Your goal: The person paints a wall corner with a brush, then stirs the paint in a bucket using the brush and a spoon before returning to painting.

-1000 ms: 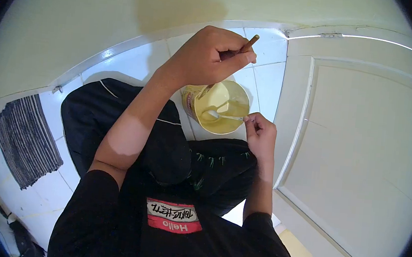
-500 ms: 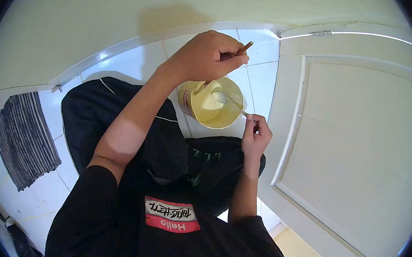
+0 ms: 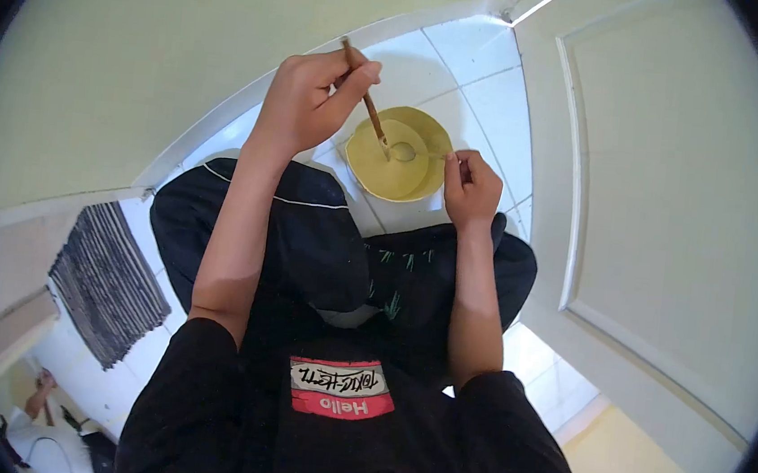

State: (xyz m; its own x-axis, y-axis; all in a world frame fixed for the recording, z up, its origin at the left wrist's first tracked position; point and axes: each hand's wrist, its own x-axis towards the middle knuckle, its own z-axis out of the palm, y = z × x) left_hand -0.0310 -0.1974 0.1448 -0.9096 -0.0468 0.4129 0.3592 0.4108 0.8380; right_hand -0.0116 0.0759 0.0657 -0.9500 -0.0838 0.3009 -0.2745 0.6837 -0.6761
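Note:
A yellow bucket stands on the tiled floor in front of my crossed legs. Above its left side is my left hand, closed round a slim brown-handled paintbrush. The brush slants down into the bucket, its pale tip beside the spoon's bowl. At the right rim, my right hand pinches the handle of a metal spoon. The bowl of that spoon lies over the middle of the bucket, whose inside looks pale yellow.
A wall runs close behind on the left, and a white panelled door stands to the right. A striped rug lies at the left. In the lower left corner, part of another person shows.
My left hand has swung left and tipped the brush so its lower end points into the bucket beside the spoon. The right hand still holds the spoon; the whole view has shifted.

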